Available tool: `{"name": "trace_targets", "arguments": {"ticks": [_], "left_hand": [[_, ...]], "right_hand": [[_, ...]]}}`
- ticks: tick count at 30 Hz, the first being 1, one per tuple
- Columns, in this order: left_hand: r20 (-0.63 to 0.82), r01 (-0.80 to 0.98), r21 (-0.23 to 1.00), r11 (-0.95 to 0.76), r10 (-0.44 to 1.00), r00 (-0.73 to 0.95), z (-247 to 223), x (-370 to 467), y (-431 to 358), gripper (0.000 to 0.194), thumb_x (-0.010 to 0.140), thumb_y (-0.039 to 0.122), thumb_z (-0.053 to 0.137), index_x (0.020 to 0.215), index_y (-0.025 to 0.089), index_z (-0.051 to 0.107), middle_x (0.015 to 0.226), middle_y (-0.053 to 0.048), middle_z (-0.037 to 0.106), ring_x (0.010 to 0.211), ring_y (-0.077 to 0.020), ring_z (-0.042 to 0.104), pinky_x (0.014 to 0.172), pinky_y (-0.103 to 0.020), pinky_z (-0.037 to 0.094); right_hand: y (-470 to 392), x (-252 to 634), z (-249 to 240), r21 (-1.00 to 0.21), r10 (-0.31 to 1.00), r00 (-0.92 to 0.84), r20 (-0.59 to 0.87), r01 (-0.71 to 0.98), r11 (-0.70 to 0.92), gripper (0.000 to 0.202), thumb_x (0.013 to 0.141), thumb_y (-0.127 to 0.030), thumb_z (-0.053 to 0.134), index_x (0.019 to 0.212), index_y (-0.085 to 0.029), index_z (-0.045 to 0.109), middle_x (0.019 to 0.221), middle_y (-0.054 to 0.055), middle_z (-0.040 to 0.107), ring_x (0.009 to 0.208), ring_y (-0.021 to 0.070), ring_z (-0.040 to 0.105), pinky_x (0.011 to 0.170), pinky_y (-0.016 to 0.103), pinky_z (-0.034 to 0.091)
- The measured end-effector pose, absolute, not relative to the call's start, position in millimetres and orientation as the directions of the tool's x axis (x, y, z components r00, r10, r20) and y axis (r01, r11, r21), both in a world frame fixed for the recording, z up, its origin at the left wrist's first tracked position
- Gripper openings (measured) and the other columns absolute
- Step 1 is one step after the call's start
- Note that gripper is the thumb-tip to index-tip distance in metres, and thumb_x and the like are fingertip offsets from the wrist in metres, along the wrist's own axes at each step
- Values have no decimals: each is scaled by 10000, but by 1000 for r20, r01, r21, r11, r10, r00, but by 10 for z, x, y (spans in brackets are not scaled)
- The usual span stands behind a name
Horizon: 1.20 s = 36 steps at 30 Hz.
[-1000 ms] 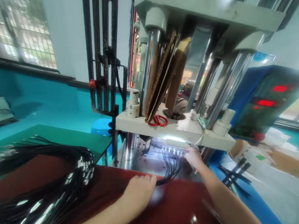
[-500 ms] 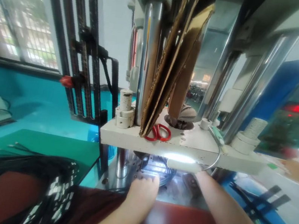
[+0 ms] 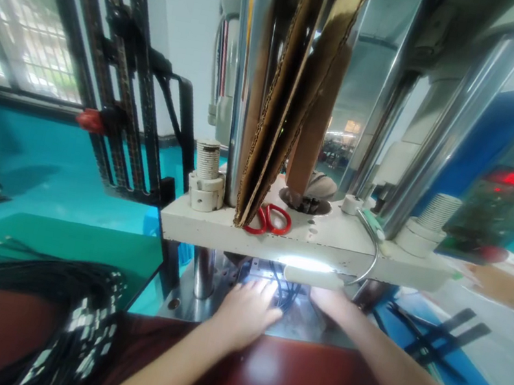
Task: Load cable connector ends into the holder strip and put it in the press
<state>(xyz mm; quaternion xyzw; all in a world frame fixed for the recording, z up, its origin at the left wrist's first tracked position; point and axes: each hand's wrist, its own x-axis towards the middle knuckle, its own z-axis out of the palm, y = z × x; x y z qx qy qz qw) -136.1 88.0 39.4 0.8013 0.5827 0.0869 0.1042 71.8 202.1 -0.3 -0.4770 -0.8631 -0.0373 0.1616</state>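
Under the white plate of a press, my left hand lies over the lit metal mould area, back up. Its fingers stretch forward and the thumb sits apart to the right. Black cables loop just right of its fingertips; whether they touch cannot be made out. My right hand reaches in from the right, below the glowing lamp bar. Its fingers are blurred and partly hidden by the lamp, so their grip does not show.
Red-handled scissors and upright cardboard sheets stand on the press plate. A bundle of black cables lies at left, partly on a green table. Dark strips rest on a blue surface at right. Steel columns flank the opening.
My left hand has gone from curled fingers to stretched ones, with the thumb apart. My right hand has come further left beneath the lamp. The view has shifted slightly.
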Motion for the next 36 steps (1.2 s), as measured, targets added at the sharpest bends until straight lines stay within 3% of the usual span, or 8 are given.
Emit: {"name": "trace_targets", "arguments": {"ticks": [2, 5, 12, 16, 22, 27, 32, 36], "left_hand": [[155, 881, 241, -406, 913, 378, 330, -1398, 1078, 419, 879, 290, 249, 1268, 215, 385, 1289, -27, 377, 1160, -194, 363, 965, -391, 329], [277, 836, 133, -533, 830, 485, 156, -1459, 1359, 412, 845, 194, 272, 1223, 213, 434, 1302, -7, 378, 1199, -158, 334, 994, -340, 299], [241, 768, -2, -640, 745, 622, 29, -1679, 1523, 444, 823, 113, 305, 1239, 205, 430, 1340, 26, 339, 1241, -134, 288, 1040, -313, 227], [235, 767, -17, -642, 743, 627, 30, -1738, 1492, 539, 792, 75, 312, 1316, 200, 339, 1391, 29, 246, 1273, -111, 230, 1072, -305, 176], [234, 777, -25, -629, 752, 616, 7, -1746, 1484, 586, 749, 72, 332, 1327, 166, 327, 1398, -2, 230, 1288, -111, 193, 1088, -295, 141], [283, 763, -52, -644, 723, 630, 41, -1655, 1524, 562, 718, 82, 353, 1275, 140, 404, 1351, -41, 314, 1246, -148, 264, 1066, -301, 186], [330, 655, -99, -749, 596, 732, 69, -1534, 1595, 503, 705, 137, 387, 1203, 141, 460, 1275, -47, 400, 1211, -167, 308, 1031, -304, 243], [336, 670, -39, -741, 622, 708, 18, -1592, 1646, 499, 719, 114, 368, 1200, 197, 469, 1274, 6, 409, 1189, -143, 338, 1029, -282, 257]], "right_hand": [[1810, 631, -5, 55, 739, -569, 360, 804, 592, 345, 787, -104, 365, 1027, -122, 612, 980, 124, 574, 913, 184, 511, 850, 305, 389], [1665, 541, -39, 187, 713, -575, 400, 813, 551, 375, 847, -124, 303, 1082, -106, 594, 1024, 150, 554, 1011, 220, 483, 910, 352, 360], [1841, 710, -74, 82, 761, -580, 291, 807, 584, 360, 856, -119, 277, 1013, -139, 601, 1012, 99, 576, 942, 187, 530, 864, 319, 403], [1872, 847, -73, 16, 694, -610, 383, 755, 655, 331, 841, -107, 282, 872, -98, 611, 1005, 97, 573, 939, 159, 506, 880, 285, 388], [1859, 818, -87, 63, 617, -611, 496, 734, 676, 256, 823, -104, 343, 751, -99, 588, 929, 90, 556, 949, 165, 453, 893, 291, 356], [1887, 810, -96, 104, 639, -620, 455, 750, 654, 275, 838, -135, 340, 819, -127, 615, 955, 79, 551, 966, 175, 441, 921, 292, 335], [1876, 793, -58, 125, 626, -652, 429, 729, 673, 299, 846, -133, 321, 937, -147, 605, 1048, 66, 544, 1002, 158, 455, 932, 269, 322], [1938, 767, -128, 189, 663, -650, 372, 752, 632, 345, 851, -155, 309, 1047, -173, 592, 971, 89, 574, 925, 159, 499, 906, 291, 334]]}}
